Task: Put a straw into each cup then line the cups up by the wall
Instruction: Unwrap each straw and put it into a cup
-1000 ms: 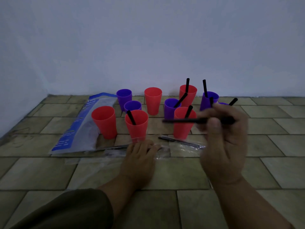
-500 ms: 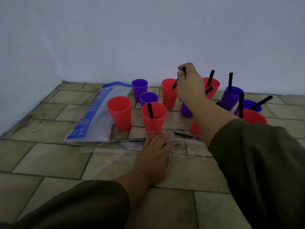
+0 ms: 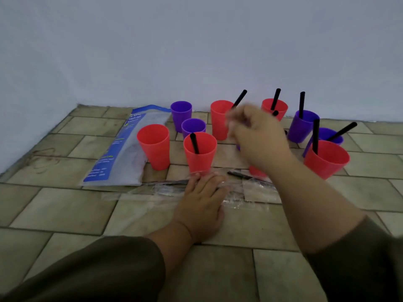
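Right hand [image 3: 257, 136], motion-blurred, is beside the far red plastic cup [image 3: 219, 122]. The black straw [image 3: 239, 98] it held over the cups a second ago now leans in that cup. Whether it is gripped or released, cannot tell. Left hand [image 3: 200, 199] lies flat, fingers straight, on the clear plastic wrapper [image 3: 257, 191]. Near-left red cup [image 3: 153, 147] and two purple cups [image 3: 181, 115] still lack straws.
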